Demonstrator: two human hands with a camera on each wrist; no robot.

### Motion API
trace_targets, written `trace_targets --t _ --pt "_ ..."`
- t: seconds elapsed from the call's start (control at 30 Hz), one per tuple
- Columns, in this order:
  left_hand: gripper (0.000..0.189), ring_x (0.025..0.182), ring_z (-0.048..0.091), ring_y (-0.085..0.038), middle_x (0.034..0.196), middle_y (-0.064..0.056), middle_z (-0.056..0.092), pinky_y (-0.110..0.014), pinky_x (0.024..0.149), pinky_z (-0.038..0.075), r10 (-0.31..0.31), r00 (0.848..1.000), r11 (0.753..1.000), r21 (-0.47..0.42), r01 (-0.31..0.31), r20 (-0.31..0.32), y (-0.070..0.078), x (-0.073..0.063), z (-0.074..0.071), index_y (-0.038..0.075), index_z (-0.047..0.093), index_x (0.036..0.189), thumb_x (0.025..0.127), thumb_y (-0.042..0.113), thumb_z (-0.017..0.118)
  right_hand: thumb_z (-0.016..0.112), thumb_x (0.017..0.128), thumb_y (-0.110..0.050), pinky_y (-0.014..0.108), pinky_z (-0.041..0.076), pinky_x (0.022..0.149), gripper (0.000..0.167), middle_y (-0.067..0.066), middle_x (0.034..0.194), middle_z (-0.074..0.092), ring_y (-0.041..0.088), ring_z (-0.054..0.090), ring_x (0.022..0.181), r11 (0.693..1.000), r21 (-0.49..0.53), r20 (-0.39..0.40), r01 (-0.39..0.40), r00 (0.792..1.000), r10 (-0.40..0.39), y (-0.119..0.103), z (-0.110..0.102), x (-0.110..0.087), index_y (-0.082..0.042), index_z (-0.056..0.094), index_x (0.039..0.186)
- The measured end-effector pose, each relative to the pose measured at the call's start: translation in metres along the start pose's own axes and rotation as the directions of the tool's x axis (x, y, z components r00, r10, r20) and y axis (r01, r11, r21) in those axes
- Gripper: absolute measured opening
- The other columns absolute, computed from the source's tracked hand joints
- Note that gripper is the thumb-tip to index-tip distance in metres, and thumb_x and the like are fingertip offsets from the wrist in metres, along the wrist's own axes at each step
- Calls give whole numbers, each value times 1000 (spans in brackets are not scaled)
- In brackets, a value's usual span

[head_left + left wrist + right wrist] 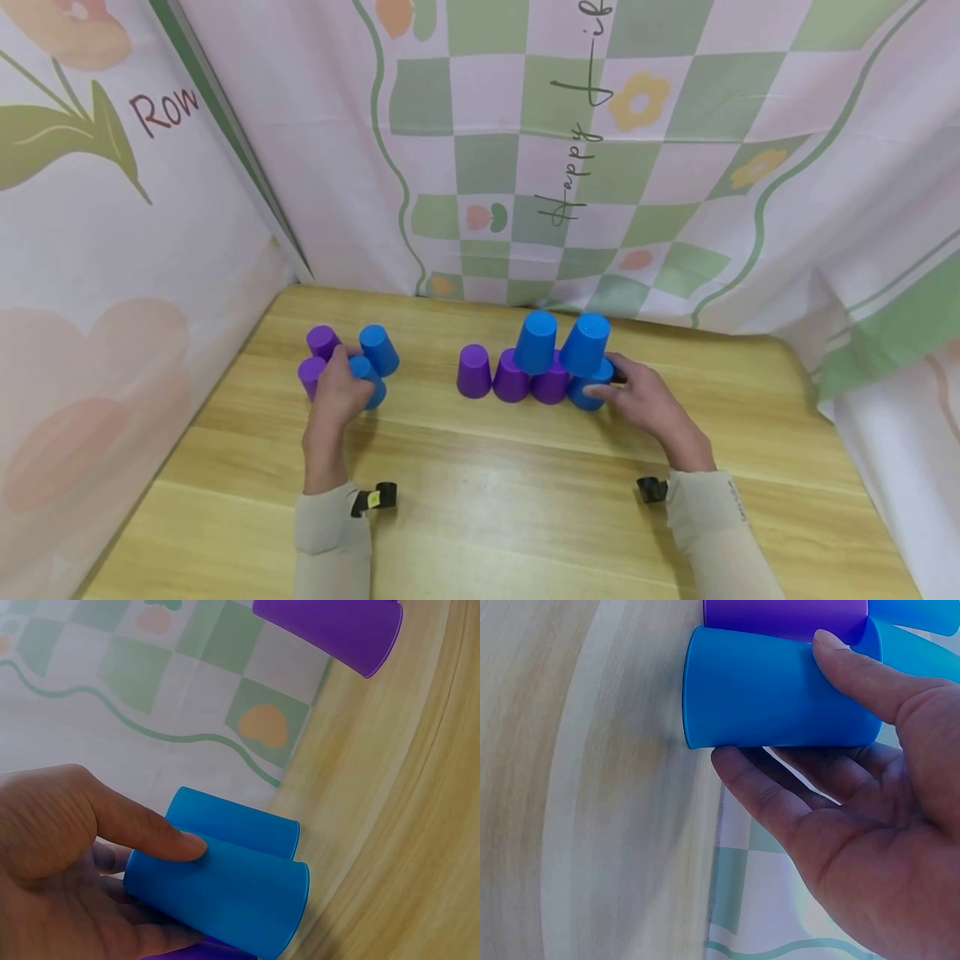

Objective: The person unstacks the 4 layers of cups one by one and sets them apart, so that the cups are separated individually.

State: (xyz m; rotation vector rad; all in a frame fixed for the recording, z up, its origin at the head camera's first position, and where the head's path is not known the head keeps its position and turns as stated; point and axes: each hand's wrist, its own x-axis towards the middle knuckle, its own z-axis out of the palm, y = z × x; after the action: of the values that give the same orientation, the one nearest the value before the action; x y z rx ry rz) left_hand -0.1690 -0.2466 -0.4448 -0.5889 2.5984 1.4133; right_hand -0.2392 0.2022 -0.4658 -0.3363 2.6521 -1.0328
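Note:
At the left, my left hand (341, 398) grips an upside-down blue cup (232, 892), thumb on one side and fingers on the other. Beside it stand another blue cup (379, 350) and two purple cups, one at the back (322, 340), one partly behind the hand. My right hand (651, 402) holds the blue cup (772, 690) at the right end of a row between thumb and fingers. That row continues leftward with three purple cups (474, 372). On top of it sit two blue cups, a left one (536, 343) and a right one (586, 346).
The wooden table (495, 500) bears all the cups. A patterned curtain (487, 167) hangs along its back edge, and another printed cloth (150, 275) borders the left side. Each wrist wears a small black camera, such as the left one (386, 494).

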Motion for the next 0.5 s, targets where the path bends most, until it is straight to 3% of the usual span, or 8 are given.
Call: trace_targets --t 0.27,0.5 --pt "68 150 35 -49 162 -27 38 -72 118 35 24 999 1000 -5 -24 -22 4 -3 -3 0 34 157 94 -3 59 67 102 -44 63 54 103 72 28 147 58 47 58 128 1000 5 1 2 1000 -2 -1 0 0 -2 43 157" --pt "64 149 38 -48 161 -24 42 -71 119 35 64 995 998 -14 -65 -80 8 -9 -6 4 38 156 96 2 60 67 102 -45 64 53 104 72 28 148 57 47 57 129 1000 1 11 -12 1000 12 -2 -1 -1 -3 44 156"
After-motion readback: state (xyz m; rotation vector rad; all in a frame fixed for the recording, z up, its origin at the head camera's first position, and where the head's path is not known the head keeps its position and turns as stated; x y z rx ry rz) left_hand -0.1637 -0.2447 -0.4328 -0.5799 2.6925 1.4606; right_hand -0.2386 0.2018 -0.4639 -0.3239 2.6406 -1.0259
